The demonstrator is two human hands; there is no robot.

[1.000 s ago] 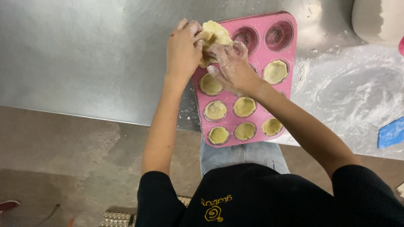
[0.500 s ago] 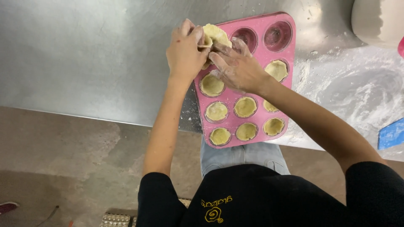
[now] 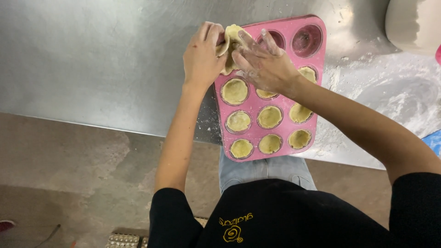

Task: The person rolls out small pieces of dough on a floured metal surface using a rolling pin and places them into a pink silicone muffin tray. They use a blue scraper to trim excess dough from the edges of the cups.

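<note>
I see the left hand (image 3: 201, 57) and right hand (image 3: 264, 64), fingers closed on a pale yellow, floppy dough round (image 3: 232, 39), pressing it over the far-left cup of the pink muffin tray (image 3: 317, 78) on the floured steel desk (image 3: 92, 59).

Muffin tray (image 3: 250, 108): set at the counter's (image 3: 101, 59) near edge, overhanging it.
Dough sheet (image 3: 232, 39): held over the tray's far-left corner.
Bowl (image 3: 413, 23): placed at the counter's far-right corner.
</note>
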